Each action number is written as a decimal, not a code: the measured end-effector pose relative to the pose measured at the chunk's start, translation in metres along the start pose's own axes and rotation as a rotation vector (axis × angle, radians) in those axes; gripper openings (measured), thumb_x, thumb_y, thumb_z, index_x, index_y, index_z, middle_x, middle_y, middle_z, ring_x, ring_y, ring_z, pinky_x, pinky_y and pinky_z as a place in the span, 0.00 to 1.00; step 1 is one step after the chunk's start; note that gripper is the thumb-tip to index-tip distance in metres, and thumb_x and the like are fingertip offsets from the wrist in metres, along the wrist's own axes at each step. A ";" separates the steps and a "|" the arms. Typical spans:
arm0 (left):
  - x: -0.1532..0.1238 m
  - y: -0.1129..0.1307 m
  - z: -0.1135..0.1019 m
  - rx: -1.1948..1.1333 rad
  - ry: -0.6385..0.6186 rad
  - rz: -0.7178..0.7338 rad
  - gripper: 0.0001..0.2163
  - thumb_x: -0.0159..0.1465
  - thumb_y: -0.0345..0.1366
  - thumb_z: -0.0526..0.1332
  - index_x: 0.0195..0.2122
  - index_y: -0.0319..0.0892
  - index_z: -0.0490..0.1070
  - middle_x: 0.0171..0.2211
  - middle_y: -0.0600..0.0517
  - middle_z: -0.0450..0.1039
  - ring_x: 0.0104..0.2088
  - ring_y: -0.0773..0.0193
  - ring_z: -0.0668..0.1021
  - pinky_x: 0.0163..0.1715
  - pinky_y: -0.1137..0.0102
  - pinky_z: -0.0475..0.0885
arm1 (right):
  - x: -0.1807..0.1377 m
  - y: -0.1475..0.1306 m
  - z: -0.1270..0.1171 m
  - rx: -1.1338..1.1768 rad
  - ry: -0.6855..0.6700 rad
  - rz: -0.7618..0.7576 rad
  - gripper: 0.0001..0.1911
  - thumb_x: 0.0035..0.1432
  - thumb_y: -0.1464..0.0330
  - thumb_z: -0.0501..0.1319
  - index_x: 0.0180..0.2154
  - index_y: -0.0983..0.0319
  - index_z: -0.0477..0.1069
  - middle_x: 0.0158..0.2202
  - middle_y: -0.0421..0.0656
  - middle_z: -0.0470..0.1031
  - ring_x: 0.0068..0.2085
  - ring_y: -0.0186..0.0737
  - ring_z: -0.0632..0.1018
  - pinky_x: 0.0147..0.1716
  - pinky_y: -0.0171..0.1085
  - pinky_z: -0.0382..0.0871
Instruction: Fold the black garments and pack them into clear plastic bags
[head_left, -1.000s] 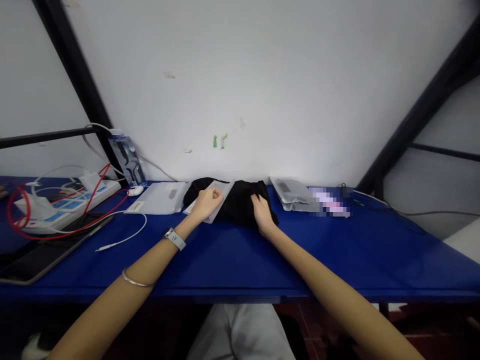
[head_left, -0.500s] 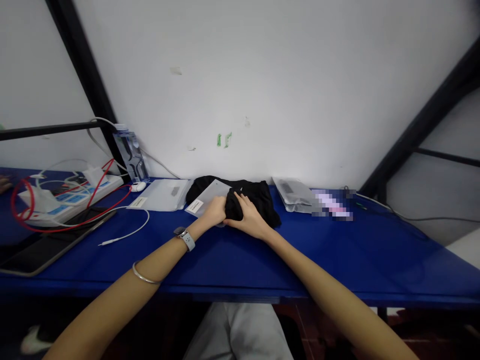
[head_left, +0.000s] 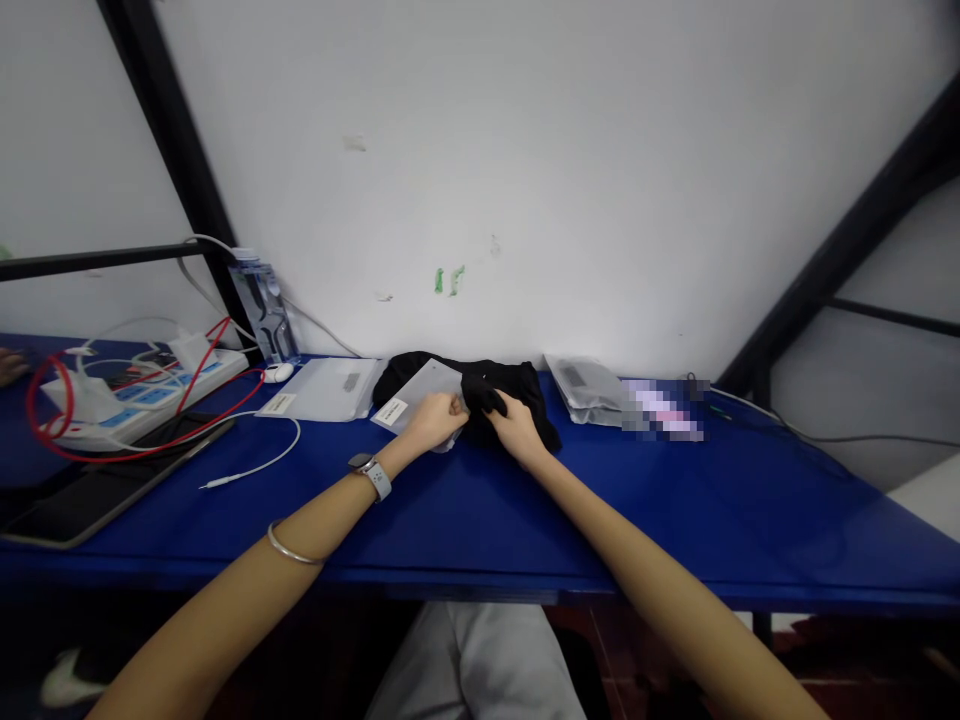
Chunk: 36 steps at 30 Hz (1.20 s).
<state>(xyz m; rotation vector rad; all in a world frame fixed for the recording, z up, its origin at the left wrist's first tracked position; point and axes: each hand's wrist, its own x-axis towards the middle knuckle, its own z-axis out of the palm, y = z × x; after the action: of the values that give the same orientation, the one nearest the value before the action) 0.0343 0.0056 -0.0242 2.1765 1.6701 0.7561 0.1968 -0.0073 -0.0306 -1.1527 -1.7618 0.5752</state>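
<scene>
My left hand [head_left: 433, 422] is closed at the edge of a frosted plastic bag [head_left: 421, 385] with a white label near its left corner. In my right hand [head_left: 517, 428], thumb and fingers pinch a bunched black cloth [head_left: 480, 395] right beside the bag's opening side. How much of the cloth is inside the bag I cannot tell. Behind both hands lies a larger heap of black fabric [head_left: 525, 385] against the wall.
Another flat plastic bag [head_left: 322, 388] lies on the blue table [head_left: 480, 530] at left, and a filled bag [head_left: 589, 388] at right. Further left are a water bottle [head_left: 264, 310], a white power strip [head_left: 161, 395] with cables and a dark tablet [head_left: 82, 500]. Another person's hand [head_left: 11, 367] shows at far left.
My right hand has shifted slightly right and changed from lying over the black cloth to pinching it. My left hand has barely moved, still at the bag.
</scene>
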 end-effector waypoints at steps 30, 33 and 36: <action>0.011 -0.008 0.004 -0.270 0.231 0.138 0.08 0.62 0.28 0.50 0.27 0.42 0.65 0.46 0.47 0.71 0.49 0.61 0.73 0.54 0.63 0.65 | 0.014 -0.008 0.001 -0.661 -0.484 -0.384 0.26 0.58 0.74 0.53 0.59 0.62 0.64 0.63 0.51 0.62 0.66 0.47 0.57 0.63 0.52 0.51; 0.009 -0.003 0.004 -0.282 0.211 0.191 0.09 0.62 0.28 0.50 0.25 0.42 0.63 0.47 0.46 0.70 0.50 0.61 0.72 0.55 0.62 0.65 | 0.027 -0.011 0.015 -0.705 -0.414 -0.264 0.23 0.62 0.71 0.51 0.58 0.64 0.65 0.62 0.53 0.63 0.65 0.48 0.59 0.61 0.51 0.55; 0.008 -0.001 0.002 -0.274 0.193 0.201 0.09 0.63 0.29 0.51 0.24 0.42 0.61 0.50 0.44 0.69 0.49 0.60 0.73 0.55 0.61 0.65 | 0.035 -0.015 0.027 -0.746 -0.384 -0.198 0.21 0.63 0.70 0.50 0.55 0.67 0.68 0.60 0.56 0.65 0.64 0.53 0.60 0.58 0.53 0.58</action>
<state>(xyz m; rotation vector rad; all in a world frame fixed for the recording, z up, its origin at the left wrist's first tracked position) 0.0359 0.0137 -0.0242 2.1496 1.3457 1.2079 0.1614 0.0191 -0.0159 -1.3878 -2.5039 -0.0098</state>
